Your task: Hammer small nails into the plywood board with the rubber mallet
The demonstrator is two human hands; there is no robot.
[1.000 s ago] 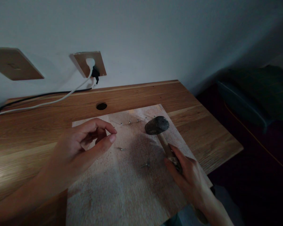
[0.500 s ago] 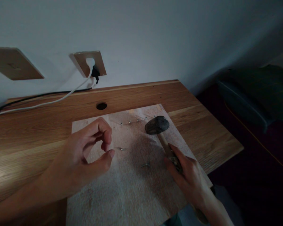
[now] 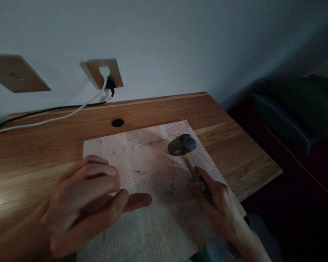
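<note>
My right hand (image 3: pixel 221 207) is wrapped round the wooden handle of a hammer (image 3: pixel 182 145). Its dark, blocky head hovers over the right side of a pale wooden board (image 3: pixel 142 225). Above the board's left side is my left hand (image 3: pixel 84 200), with fingers curled, thumb stretched out to the right and nothing visible in it. Along the board's far part, several nails (image 3: pixel 150 141) stand in a row, with small dark dots continuing the line leftward. One loose nail (image 3: pixel 139 171) lies mid-board; more nails (image 3: pixel 171 190) are nearer the right hand.
Under the board is a wooden desk (image 3: pixel 240 160) with a round cable hole (image 3: pixel 117 122). White and black cables (image 3: pixel 68 115) run along its back to a wall socket (image 3: pixel 116 72). Beyond the right edge, a dark cushion-like object (image 3: pixel 287 116) sits lower down.
My left hand has moved down and turned, its fingers curling and its thumb reaching right, uncovering more dark dots on the board. The right hand and hammer are nearly still.
</note>
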